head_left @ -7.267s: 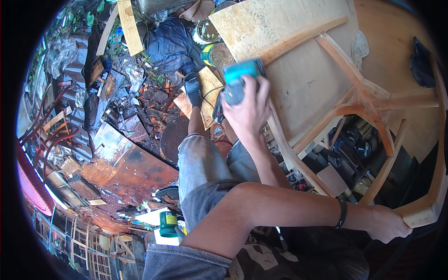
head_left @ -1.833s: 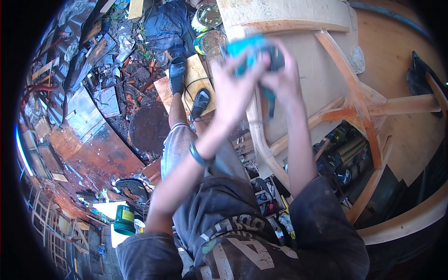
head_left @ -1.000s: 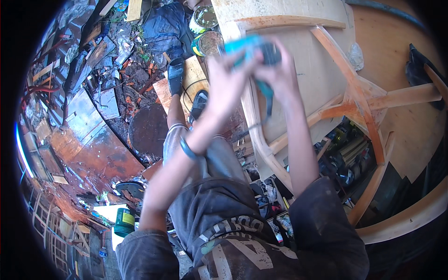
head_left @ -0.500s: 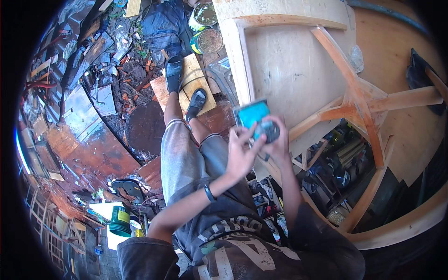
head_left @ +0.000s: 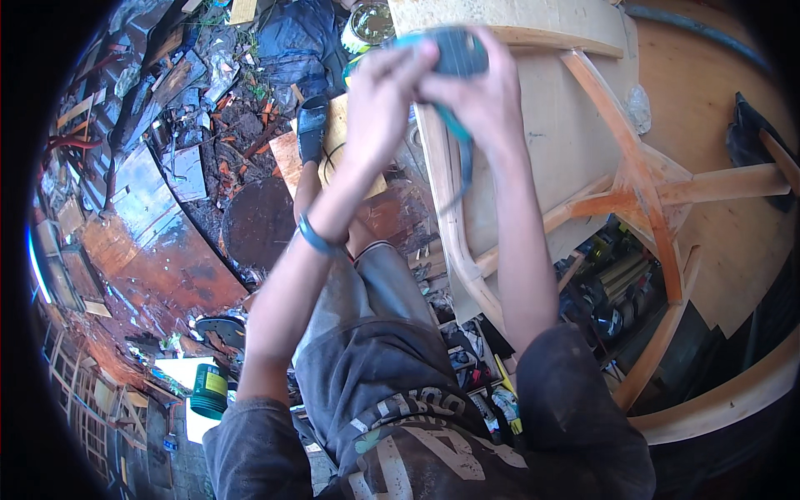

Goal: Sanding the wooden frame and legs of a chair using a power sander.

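Both my hands are raised together at the upper middle, over the near end of the wooden frame. Between them is a teal-and-dark device point(head_left: 457, 52), blurred by motion, so its exact kind does not show. A teal and dark strap or cord point(head_left: 457, 133) dangles below it. My left hand point(head_left: 382, 104) has its fingers closed on the left side of the device. Fingers of my right hand point(head_left: 477, 96) wrap its right side and lower edge. A dark band point(head_left: 317, 237) circles my left wrist.
Curved wooden ribs point(head_left: 637, 200) joined to pale plywood point(head_left: 533, 125) stand on the right. Scrap and debris cover the ground at left, around a rusty sheet point(head_left: 179, 250). A green bucket point(head_left: 208, 387) sits lower left; an open can point(head_left: 368, 25) is at the top.
Both hands have moved up and away from my body, taking the device with them. It has turned so its bright teal face no longer shows, and the strap or cord now hangs in view.
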The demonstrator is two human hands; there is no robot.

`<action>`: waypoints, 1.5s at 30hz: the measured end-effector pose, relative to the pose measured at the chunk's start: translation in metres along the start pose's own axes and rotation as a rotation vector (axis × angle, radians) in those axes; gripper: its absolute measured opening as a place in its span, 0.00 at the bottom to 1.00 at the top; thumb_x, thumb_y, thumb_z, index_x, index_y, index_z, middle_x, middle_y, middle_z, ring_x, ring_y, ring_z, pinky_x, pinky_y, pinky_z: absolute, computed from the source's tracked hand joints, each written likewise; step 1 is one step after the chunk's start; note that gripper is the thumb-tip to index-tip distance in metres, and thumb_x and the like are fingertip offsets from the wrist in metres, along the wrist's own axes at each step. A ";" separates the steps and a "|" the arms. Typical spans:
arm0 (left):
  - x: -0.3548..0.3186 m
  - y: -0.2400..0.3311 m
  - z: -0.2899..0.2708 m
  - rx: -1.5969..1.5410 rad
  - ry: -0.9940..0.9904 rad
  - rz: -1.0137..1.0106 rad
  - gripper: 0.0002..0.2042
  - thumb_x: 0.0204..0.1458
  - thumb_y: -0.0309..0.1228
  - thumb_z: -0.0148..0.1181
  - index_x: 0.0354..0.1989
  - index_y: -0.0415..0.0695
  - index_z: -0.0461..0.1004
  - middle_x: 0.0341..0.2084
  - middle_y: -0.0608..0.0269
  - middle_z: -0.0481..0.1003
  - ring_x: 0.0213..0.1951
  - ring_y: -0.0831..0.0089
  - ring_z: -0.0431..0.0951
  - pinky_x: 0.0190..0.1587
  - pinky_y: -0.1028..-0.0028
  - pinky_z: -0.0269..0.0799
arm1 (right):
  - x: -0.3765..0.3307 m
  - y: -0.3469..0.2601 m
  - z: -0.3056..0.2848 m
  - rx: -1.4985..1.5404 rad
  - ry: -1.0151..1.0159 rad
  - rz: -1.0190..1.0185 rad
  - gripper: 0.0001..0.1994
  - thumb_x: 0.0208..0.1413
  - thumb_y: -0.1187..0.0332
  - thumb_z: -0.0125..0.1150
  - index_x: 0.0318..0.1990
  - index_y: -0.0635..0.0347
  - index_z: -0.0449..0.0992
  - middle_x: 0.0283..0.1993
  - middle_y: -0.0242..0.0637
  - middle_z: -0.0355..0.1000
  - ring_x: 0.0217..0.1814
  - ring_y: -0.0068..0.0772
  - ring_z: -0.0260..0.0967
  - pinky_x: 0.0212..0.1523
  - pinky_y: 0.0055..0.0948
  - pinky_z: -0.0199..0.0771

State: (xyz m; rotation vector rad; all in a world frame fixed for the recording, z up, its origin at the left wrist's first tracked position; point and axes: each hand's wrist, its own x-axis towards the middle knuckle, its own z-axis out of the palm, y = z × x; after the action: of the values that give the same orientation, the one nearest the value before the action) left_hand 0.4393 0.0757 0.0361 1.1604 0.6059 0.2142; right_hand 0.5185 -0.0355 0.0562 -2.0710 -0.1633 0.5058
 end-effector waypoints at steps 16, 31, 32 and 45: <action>-0.228 -0.075 0.008 0.187 -0.233 -0.355 0.21 0.57 0.35 0.66 0.58 0.40 0.77 0.43 0.57 0.67 0.44 0.69 0.71 0.41 0.75 0.72 | -0.234 0.107 -0.054 -0.092 -0.071 0.128 0.33 0.24 0.71 0.80 0.47 0.59 0.74 0.46 0.40 0.65 0.50 0.39 0.68 0.53 0.38 0.71; 0.035 0.009 -0.029 -0.175 -0.134 -0.202 0.22 0.66 0.46 0.52 0.62 0.48 0.72 0.49 0.69 0.79 0.48 0.78 0.79 0.50 0.72 0.76 | 0.004 -0.037 0.042 -0.285 0.199 -0.108 0.25 0.34 0.65 0.77 0.45 0.55 0.78 0.46 0.45 0.75 0.51 0.45 0.74 0.51 0.37 0.76; 0.032 0.007 -0.028 -0.191 -0.095 -0.085 0.22 0.66 0.46 0.52 0.54 0.37 0.76 0.38 0.61 0.74 0.40 0.73 0.76 0.43 0.71 0.74 | 0.001 -0.037 0.043 -0.201 0.202 -0.035 0.28 0.32 0.61 0.77 0.48 0.53 0.78 0.48 0.48 0.73 0.54 0.51 0.71 0.54 0.42 0.73; -0.211 -0.094 -0.029 -0.196 -0.013 -0.423 0.18 0.67 0.35 0.51 0.58 0.34 0.70 0.55 0.54 0.69 0.61 0.64 0.67 0.67 0.68 0.56 | -0.222 0.069 0.031 -0.480 0.160 -0.009 0.30 0.31 0.62 0.80 0.48 0.52 0.78 0.43 0.40 0.62 0.39 0.44 0.69 0.36 0.43 0.70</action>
State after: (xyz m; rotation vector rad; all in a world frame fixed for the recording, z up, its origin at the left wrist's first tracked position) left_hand 0.2363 -0.0360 0.0140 0.8219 0.7852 -0.0942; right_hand 0.2989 -0.1167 0.0480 -2.5665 -0.2154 0.3114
